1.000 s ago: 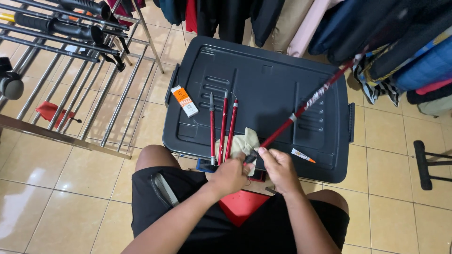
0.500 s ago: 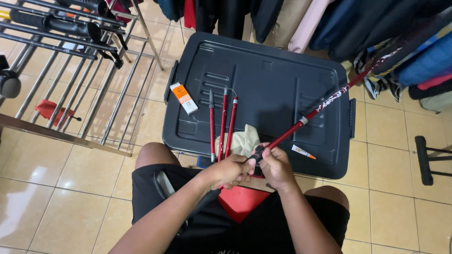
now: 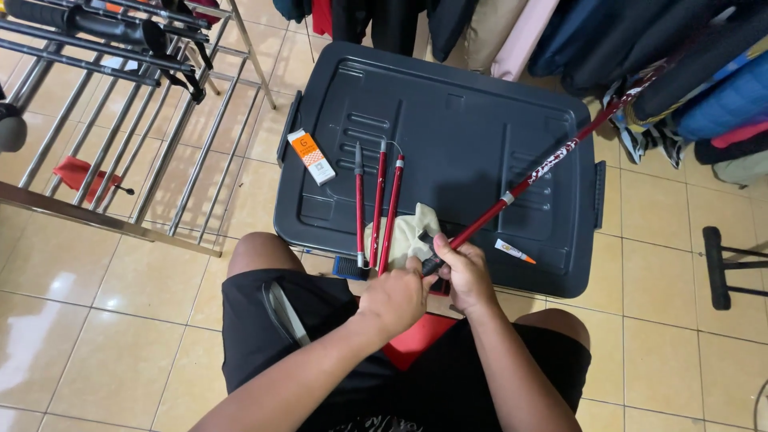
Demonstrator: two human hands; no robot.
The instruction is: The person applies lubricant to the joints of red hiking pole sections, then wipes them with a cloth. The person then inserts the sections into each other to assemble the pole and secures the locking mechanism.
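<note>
While both hands grip red rod (image 3: 552,164), rod pieces (image 3: 378,210), cloth (image 3: 404,232), glue tube (image 3: 514,252) crowd bin lid (image 3: 456,120).

We see a glossy red rod section (image 3: 552,164) with a silvery metal band, and three more glossy red sections (image 3: 378,210) on a matt dark grey plastic bin lid (image 3: 456,120). A soft beige cloth (image 3: 404,234) lies near. Left, a shiny metal rack (image 3: 160,136); below, glossy floor tiles (image 3: 96,320).

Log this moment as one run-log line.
left hand: on rod butt | right hand: gripping red rod | cloth and three rod sections on dark bin lid
</note>
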